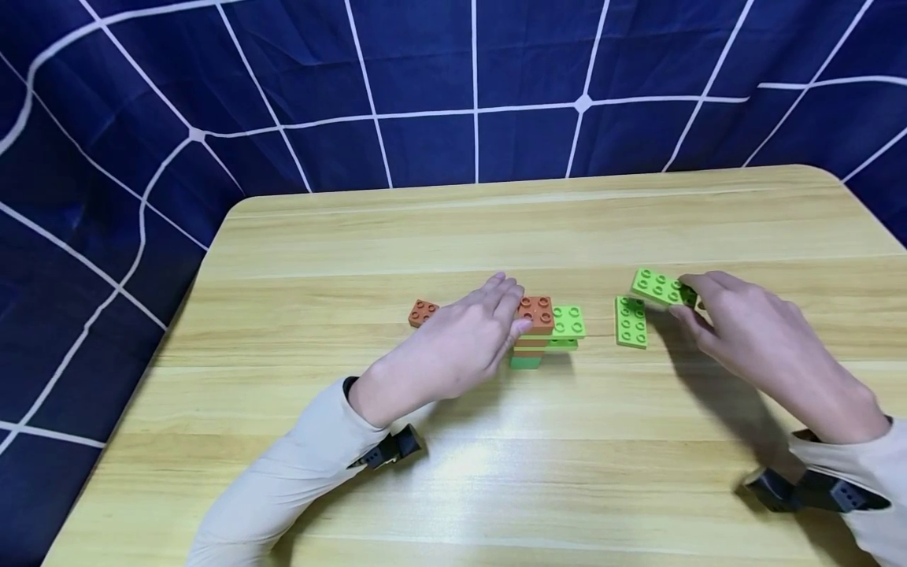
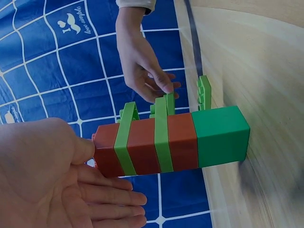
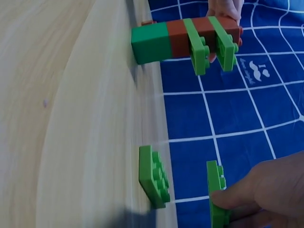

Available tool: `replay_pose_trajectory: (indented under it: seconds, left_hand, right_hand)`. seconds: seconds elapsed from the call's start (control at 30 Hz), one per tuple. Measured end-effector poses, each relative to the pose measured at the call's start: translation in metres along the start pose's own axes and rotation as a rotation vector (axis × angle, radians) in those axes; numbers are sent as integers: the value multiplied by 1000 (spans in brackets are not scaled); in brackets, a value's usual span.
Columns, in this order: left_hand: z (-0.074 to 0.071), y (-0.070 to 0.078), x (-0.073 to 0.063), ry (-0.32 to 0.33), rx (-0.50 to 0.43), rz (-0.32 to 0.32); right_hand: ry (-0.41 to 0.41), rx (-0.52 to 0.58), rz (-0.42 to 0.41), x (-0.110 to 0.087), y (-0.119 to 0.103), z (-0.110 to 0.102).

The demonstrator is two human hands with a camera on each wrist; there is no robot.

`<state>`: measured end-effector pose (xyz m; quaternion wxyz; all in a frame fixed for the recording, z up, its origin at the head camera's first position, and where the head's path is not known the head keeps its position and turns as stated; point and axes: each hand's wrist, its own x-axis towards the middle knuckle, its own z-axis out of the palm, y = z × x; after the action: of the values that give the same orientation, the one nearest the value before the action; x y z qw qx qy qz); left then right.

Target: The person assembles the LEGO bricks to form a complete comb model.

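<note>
A tower of stacked toy building bricks (image 1: pixel 536 313) stands upright on the table, green at the base, then orange-red bricks alternating with thin light-green plates that jut out to the right. My left hand (image 1: pixel 471 339) is at its top, thumb against the uppermost orange-red brick (image 2: pixel 107 149) and the other fingers fairly straight along its far side. In my right hand (image 1: pixel 758 339), thumb and fingers pinch a light-green eight-stud plate (image 1: pixel 655 286), raised with its studs up. Just beneath it, another light-green plate (image 1: pixel 631 323) lies on the table.
A loose orange-red brick (image 1: pixel 423 312) lies left of the tower, partly hidden by my left hand. The wooden table (image 1: pixel 425 236) has rounded far corners, and a dark blue cloth (image 1: pixel 425 71) with white lines hangs behind it.
</note>
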<state>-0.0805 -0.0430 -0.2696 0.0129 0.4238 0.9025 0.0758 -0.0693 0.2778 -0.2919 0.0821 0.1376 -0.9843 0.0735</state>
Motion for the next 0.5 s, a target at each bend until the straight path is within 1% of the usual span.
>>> replay_pose_trajectory:
  seconds: [0.17,0.4,0.5]
  left_hand:
    - [1,0,0,-10,-7,-11]
    - [2,0,0,14,-9,-4]
    - [2,0,-1,20,-9,-3]
  right_hand:
    - [50,15,-43,2,-9,-2]
    - [91,33,-76,6,-19,-5]
    - [95,38,-85,7,-23,-6]
